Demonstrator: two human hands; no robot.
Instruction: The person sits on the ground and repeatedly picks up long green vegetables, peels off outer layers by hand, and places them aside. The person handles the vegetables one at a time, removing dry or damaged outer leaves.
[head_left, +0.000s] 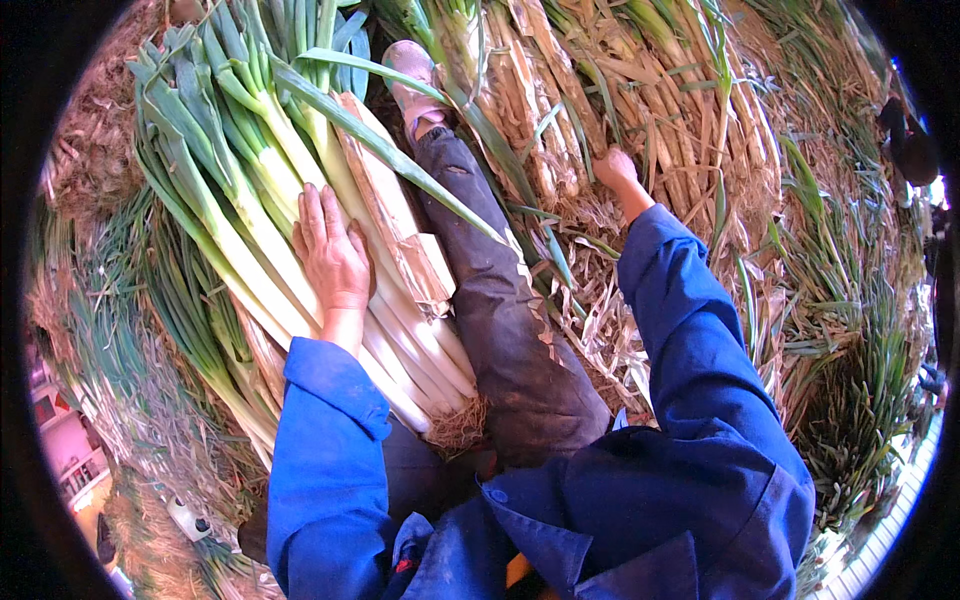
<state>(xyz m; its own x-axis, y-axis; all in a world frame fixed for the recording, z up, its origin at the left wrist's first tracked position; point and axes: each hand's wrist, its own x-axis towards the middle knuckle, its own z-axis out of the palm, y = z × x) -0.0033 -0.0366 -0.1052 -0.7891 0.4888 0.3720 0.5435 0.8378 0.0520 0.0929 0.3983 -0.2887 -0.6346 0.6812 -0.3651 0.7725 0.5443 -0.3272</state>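
My left hand (331, 255) lies flat, palm down, on a bundle of peeled large green onions (405, 330). Their white shanks slant across my lap, with a tuft of roots (457, 427) at the near end and green leaves (202, 120) at the far end. One onion in a dry brown husk (390, 202) rests along the right side of the bundle. Past my outstretched leg, my right hand (616, 169) is closed around the lower end of an unpeeled green onion (574, 90) in a pile. The fingertips of that hand are hidden.
My leg in dark trousers (495, 300) separates the peeled bundle from the unpeeled pile (675, 127). Stripped husks (600, 292) litter the ground right of the leg. More green onions (195, 315) lie at the left, and loose leaves (840, 420) cover the right side.
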